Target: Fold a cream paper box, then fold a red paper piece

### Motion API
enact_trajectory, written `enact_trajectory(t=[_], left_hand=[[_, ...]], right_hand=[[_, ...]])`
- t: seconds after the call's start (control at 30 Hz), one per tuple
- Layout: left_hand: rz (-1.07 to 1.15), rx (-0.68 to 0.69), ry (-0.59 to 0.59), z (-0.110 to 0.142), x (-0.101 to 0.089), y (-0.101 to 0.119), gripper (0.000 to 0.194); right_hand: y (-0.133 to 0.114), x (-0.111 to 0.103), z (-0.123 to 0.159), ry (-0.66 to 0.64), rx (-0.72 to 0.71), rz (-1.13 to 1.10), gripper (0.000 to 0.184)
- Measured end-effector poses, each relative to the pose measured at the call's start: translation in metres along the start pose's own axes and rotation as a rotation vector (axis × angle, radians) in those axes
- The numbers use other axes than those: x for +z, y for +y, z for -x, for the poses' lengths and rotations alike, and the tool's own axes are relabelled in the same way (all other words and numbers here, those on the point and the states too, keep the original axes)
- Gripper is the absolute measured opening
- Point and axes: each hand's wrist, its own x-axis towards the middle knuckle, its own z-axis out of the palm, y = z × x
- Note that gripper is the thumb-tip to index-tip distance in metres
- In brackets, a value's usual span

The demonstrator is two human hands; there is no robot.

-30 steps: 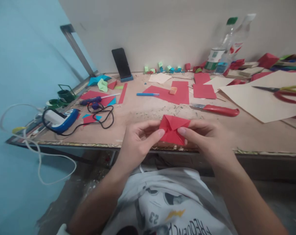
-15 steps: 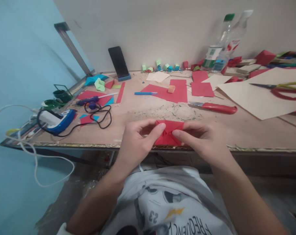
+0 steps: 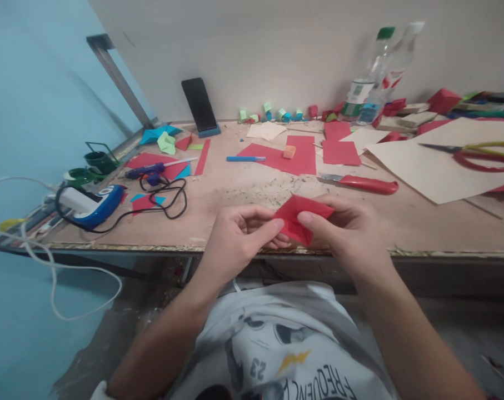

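A folded piece of red paper [image 3: 294, 218] is held between my two hands just above the table's front edge, turned so that its corners point up, down and sideways. My left hand [image 3: 246, 233] pinches its left corner between thumb and fingers, the fingertips curling beneath it. On the other side, my right hand [image 3: 347, 228] grips the paper with the thumb pressed on its upper face and the fingers behind. The paper's underside is hidden. Behind the hands lie a red-handled knife [image 3: 366, 184] and a blue pen [image 3: 245, 159].
Red paper sheets [image 3: 341, 153] lie mid-table. Scissors [image 3: 480, 153] rest on a cream sheet [image 3: 427, 172] at the right, near two plastic bottles [image 3: 358, 100]. A glue gun [image 3: 151, 171], its black cord, a power strip [image 3: 104, 205] and a phone [image 3: 199, 105] stand left.
The red paper has been rotated from square-on to a diamond position. My right thumb has shifted across its face, and my left thumb has moved to its left corner.
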Motion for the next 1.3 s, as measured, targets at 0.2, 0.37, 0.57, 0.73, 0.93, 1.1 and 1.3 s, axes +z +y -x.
enact_trajectory(t=[0.2, 0.37, 0.57, 0.73, 0.93, 1.1, 1.3], left_hand=[[-0.226, 0.197, 0.118, -0.001, -0.008, 0.002, 0.019], [-0.192, 0.201, 0.157, -0.006, -0.007, -0.004, 0.013], [-0.102, 0.208, 0.117, -0.007, -0.010, -0.010, 0.008], [-0.061, 0.183, 0.074, -0.004, -0.012, -0.008, 0.006], [-0.061, 0.172, 0.070, 0.005, -0.002, 0.002, 0.019], [-0.240, 0.315, 0.184, 0.014, 0.003, 0.009, 0.023], [-0.408, 0.403, 0.148, 0.022, 0.001, 0.012, 0.031]], right_hand=[[-0.003, 0.002, 0.000, -0.054, 0.035, 0.054, 0.022], [-0.004, 0.001, -0.001, -0.090, 0.063, 0.041, 0.020], [-0.001, 0.000, -0.001, -0.055, 0.029, 0.076, 0.012], [0.001, 0.000, 0.000, 0.000, -0.062, 0.137, 0.007], [0.005, -0.004, 0.009, -0.049, -0.261, 0.273, 0.022], [0.004, -0.008, 0.013, -0.203, -0.276, 0.138, 0.030], [0.002, -0.001, 0.012, -0.102, -0.183, 0.073, 0.021]])
